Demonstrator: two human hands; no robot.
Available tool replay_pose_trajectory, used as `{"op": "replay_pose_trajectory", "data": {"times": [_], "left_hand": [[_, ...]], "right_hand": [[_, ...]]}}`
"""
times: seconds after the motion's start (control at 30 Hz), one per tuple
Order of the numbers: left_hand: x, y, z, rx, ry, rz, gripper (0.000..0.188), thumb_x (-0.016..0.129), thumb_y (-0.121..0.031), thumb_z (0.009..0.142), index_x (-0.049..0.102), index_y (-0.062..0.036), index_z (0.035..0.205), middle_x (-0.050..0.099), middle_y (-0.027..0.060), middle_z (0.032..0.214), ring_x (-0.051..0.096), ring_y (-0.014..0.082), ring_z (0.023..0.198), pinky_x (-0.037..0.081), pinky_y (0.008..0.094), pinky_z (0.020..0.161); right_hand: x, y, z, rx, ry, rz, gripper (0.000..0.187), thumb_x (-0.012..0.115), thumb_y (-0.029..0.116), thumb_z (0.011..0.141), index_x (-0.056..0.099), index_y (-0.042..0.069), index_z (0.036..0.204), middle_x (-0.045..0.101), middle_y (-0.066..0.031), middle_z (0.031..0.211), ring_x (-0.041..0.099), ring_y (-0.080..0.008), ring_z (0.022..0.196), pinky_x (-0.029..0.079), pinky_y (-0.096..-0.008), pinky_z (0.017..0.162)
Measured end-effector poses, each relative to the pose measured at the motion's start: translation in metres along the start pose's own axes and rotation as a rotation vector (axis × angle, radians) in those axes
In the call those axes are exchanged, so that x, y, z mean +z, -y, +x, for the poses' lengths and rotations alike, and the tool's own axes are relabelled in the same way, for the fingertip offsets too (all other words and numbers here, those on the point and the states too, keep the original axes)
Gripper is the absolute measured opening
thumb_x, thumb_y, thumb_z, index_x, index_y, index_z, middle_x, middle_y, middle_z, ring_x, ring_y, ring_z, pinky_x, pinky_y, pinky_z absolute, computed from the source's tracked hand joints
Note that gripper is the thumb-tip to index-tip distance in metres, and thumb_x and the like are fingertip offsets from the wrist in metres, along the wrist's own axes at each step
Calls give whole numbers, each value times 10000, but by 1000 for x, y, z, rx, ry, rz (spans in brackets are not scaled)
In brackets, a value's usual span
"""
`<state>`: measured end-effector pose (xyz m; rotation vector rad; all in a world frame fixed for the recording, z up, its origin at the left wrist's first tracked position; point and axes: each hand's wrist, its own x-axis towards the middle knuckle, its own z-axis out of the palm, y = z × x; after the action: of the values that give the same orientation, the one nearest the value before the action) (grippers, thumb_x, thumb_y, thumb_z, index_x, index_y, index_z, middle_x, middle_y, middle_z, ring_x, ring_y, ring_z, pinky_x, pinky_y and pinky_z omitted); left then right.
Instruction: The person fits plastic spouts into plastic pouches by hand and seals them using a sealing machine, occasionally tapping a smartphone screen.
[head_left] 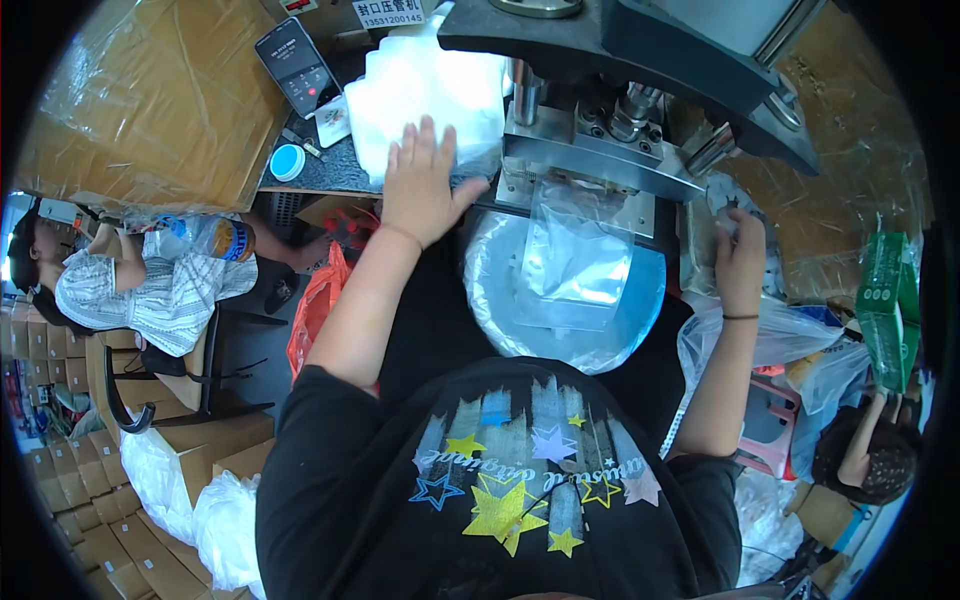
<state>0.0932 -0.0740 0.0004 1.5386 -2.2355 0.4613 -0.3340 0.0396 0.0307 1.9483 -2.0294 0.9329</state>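
My left hand (422,190) lies flat, fingers stretched, on a stack of white plastic sheets or bags (430,90) left of the press machine (600,165). Its thumb points towards the machine. To the machine's right, my right hand (740,262) has its fingers curled together beside a pale, clear plastic-wrapped heap (772,275); a small greyish thing shows at the fingertips, too small to name. A clear plastic bag (580,255) hangs from under the press bar. Below it, a round tub (488,300) lined with clear plastic sits at my lap, bluish inside.
A phone (298,68) and a round blue-lidded jar (287,162) are at the left of the stack. Large taped cartons (150,100) stand left. A red bag (318,305) hangs beside my left arm. Other people sit at far left (140,280) and lower right (868,450).
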Motion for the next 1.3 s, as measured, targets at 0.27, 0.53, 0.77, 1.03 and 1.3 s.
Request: {"op": "replay_pose_trajectory", "data": {"times": [0.27, 0.53, 0.77, 1.03, 1.3], "left_hand": [[-46, -22, -57, -411, 78, -1265, 170, 594, -106, 981, 663, 0, 1094, 713, 109, 959, 687, 211, 886, 528, 302, 821], [-69, -84, -61, -167, 635, -1402, 168, 725, -154, 920, 736, 8, 961, 727, 31, 885, 652, 86, 834, 520, 255, 772], [-73, -113, -75, -260, 1008, -1944, 252, 594, -196, 1017, 673, 28, 1100, 724, 125, 1052, 695, 190, 958, 552, 336, 888], [-66, -141, -83, -360, 1293, -2120, 307, 584, -236, 1021, 630, 13, 1194, 705, 133, 1120, 705, 194, 960, 561, 315, 866], [-61, -137, -76, -483, 1345, -2070, 269, 615, -168, 993, 621, 1, 1203, 695, 172, 1142, 714, 262, 999, 587, 365, 869]], "right_hand": [[-29, 42, -23, 413, 99, 851, 65, 596, 83, 996, 573, 23, 1003, 591, 1, 867, 569, -89, 741, 481, -239, 698], [-35, 138, -10, 48, 352, 876, 143, 649, 120, 964, 638, -14, 916, 644, -41, 899, 574, -116, 810, 458, -255, 726], [-45, 133, 5, -155, 379, 739, 169, 614, 133, 961, 606, -8, 868, 644, -93, 898, 588, -170, 796, 464, -286, 723], [-51, 107, -1, -42, 549, 562, 197, 659, 137, 931, 590, -11, 821, 592, -48, 736, 508, -118, 649, 414, -288, 593], [-40, 85, 6, 98, 401, 395, 172, 653, 119, 925, 610, 41, 1072, 658, -119, 840, 661, -275, 784, 499, -331, 699]]}}
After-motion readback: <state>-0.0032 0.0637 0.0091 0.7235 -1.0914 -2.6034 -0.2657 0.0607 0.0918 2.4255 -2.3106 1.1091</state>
